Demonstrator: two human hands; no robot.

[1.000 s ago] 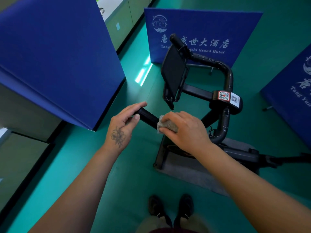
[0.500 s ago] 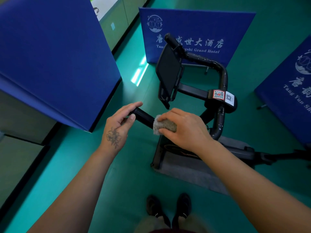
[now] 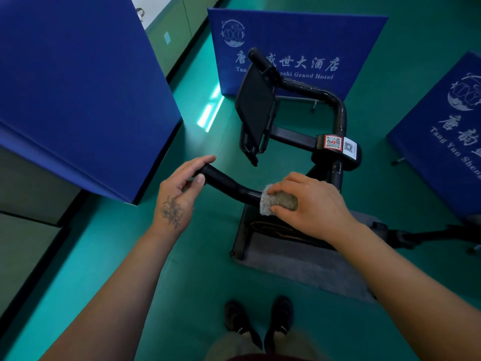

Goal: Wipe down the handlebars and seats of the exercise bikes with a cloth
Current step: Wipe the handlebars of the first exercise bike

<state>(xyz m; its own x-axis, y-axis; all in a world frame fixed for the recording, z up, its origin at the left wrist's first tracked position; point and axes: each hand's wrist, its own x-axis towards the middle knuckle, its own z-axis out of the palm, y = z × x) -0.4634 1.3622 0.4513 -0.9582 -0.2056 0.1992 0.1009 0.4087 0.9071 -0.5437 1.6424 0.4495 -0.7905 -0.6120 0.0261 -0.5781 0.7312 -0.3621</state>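
Observation:
A black exercise bike stands in front of me, seen from above. Its near handlebar (image 3: 229, 185) runs from left to right. My left hand (image 3: 182, 186), with a flower tattoo on its back, grips the bar's left end. My right hand (image 3: 309, 201) presses a grey fuzzy cloth (image 3: 276, 200) around the bar further right, near the bend. The far handlebar (image 3: 312, 91) curves round behind a black tablet holder (image 3: 256, 110). The seat is not in view.
Blue partition panels stand at the left (image 3: 78, 87), behind the bike (image 3: 299, 43) and at the right (image 3: 447, 131). A grey mat (image 3: 307, 269) lies under the bike on the green floor. QR stickers (image 3: 339, 144) sit on the stem. My shoes (image 3: 257, 319) are below.
My right hand has slid the cloth to the right along the near handlebar, so more bare bar shows between my hands. My left hand keeps its grip on the bar's end.

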